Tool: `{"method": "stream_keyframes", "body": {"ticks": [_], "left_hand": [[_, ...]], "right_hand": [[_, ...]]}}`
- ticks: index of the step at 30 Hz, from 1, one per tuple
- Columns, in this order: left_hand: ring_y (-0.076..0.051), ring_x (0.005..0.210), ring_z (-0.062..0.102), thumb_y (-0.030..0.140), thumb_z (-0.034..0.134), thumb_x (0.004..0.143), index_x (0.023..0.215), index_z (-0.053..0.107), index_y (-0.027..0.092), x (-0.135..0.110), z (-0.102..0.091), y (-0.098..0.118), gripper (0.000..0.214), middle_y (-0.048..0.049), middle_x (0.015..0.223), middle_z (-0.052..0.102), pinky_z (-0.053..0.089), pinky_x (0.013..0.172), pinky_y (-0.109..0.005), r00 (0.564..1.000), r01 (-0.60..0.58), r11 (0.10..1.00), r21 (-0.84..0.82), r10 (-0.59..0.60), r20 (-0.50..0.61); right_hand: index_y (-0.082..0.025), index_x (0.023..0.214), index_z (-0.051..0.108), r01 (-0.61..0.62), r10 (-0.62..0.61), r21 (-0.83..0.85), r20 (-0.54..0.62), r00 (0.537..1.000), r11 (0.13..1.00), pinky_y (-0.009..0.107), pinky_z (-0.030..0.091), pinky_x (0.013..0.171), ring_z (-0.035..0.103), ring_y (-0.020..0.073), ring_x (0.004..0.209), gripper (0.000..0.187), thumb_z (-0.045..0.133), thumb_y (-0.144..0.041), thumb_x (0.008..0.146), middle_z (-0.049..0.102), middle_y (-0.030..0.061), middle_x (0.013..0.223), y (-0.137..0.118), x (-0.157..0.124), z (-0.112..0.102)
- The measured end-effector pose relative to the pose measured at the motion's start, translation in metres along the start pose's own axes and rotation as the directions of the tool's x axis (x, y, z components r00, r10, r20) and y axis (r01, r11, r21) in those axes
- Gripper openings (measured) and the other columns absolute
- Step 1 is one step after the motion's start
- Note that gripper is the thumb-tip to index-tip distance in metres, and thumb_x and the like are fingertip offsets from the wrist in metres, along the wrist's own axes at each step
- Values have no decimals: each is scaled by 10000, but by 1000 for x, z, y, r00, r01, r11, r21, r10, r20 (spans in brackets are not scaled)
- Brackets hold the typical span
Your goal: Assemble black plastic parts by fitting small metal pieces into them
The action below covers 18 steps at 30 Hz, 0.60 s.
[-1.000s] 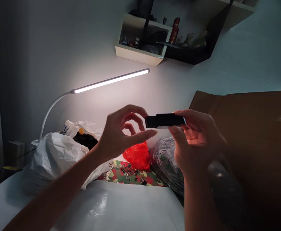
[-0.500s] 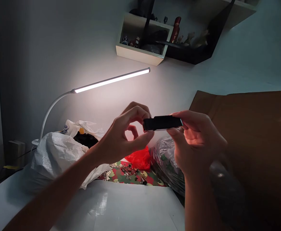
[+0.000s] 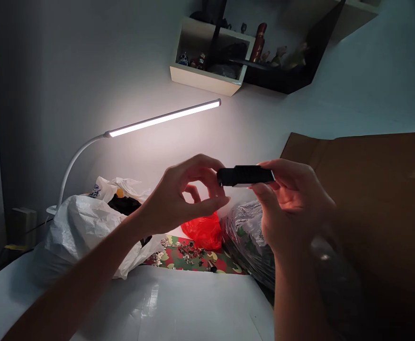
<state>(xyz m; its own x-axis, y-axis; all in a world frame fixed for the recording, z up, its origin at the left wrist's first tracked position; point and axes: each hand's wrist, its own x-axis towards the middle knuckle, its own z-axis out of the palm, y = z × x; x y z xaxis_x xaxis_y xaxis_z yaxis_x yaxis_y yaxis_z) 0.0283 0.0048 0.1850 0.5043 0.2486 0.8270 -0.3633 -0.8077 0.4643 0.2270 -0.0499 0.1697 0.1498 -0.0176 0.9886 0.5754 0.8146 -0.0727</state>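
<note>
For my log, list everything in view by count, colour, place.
black object: 1, black, centre
table: 1, white, foreground
lamp: 1, white, left
shelves: several, white and black, top
red item: 1, dark red, on shelves
figurines: several, mixed, on shelves
white bag heap: 1, white, left
red bag: 1, red, centre
plastic bundle: 1, greyish, beside red bag
patterned mat: 1, multicoloured, lower centre
small parts: many, silvery and dark, on mat
cylinder: 1, dark, on mat
pale box: 1, pale, far left
cardboard: 1, brown, right
wall: 1, greyish, background
left hand: 1, bare, by object's left end
right hand: 1, bare, gripping object's right end
</note>
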Motion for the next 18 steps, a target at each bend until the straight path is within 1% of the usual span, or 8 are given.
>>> {"method": "stream_keyframes", "body": {"ticks": [3, 6, 9, 12, 14, 15, 18], "left_hand": [[-107, 776, 685, 225, 819, 905, 1109, 592, 215, 0, 2, 1, 306, 7, 860, 690, 517, 543, -161, 1000, 12, 1000, -27, -12, -10], [-93, 741, 659, 209, 848, 879, 1086, 563, 230, -1, 2, 2, 352, 28, 836, 672, 496, 546, -165, 999, 30, 999, -29, -30, -17], [-56, 594, 556, 189, 888, 841, 1062, 546, 234, -2, 0, 1, 410, 69, 725, 624, 447, 508, -162, 996, 90, 993, -81, -87, 30], [-28, 472, 457, 178, 898, 832, 1048, 534, 233, -3, -3, 0, 426, 104, 639, 588, 399, 441, -145, 984, 167, 963, -210, -148, 103], [-27, 434, 465, 188, 894, 839, 1037, 553, 225, -4, -5, 1, 396, 108, 614, 588, 395, 406, -136, 977, 200, 943, -267, -170, 131], [-32, 425, 484, 193, 897, 838, 1037, 570, 219, -4, -6, 2, 384, 106, 607, 595, 404, 399, -136, 973, 213, 940, -268, -180, 142], [-47, 419, 533, 191, 927, 801, 1054, 609, 207, -5, -8, 4, 407, 96, 593, 618, 439, 408, -147, 968, 228, 954, -197, -200, 152]], "right_hand": [[-285, 1086, 767, 4, -4, -2, 10, 1000, 1000, 393, 677, 781, 754, 192, 856, 255, 812, -155, 871, 757, -6, 946, -1, 0, 1], [-284, 1090, 764, 13, -13, -20, 15, 1000, 1000, 391, 675, 782, 759, 194, 867, 246, 807, -161, 881, 759, -8, 948, 0, -1, 1], [-289, 1093, 764, -1, 2, -35, 40, 999, 999, 396, 662, 790, 762, 200, 887, 232, 810, -188, 889, 770, -5, 970, -1, -1, 0], [-283, 1089, 766, -27, 30, -34, 70, 997, 999, 407, 646, 789, 760, 209, 889, 209, 808, -211, 897, 775, -1, 963, -2, -1, 0], [-276, 1077, 773, -24, 25, -2, 76, 997, 1000, 396, 635, 779, 753, 202, 863, 200, 818, -211, 894, 779, -4, 946, -2, -1, 1], [-275, 1072, 777, -16, 15, 12, 75, 997, 1000, 385, 631, 776, 750, 195, 850, 201, 826, -207, 890, 781, -8, 940, -2, -1, 1], [-281, 1073, 782, 8, -10, 18, 76, 997, 1000, 360, 628, 775, 743, 182, 836, 208, 831, -203, 887, 782, -17, 938, 1, 0, 1]]}}
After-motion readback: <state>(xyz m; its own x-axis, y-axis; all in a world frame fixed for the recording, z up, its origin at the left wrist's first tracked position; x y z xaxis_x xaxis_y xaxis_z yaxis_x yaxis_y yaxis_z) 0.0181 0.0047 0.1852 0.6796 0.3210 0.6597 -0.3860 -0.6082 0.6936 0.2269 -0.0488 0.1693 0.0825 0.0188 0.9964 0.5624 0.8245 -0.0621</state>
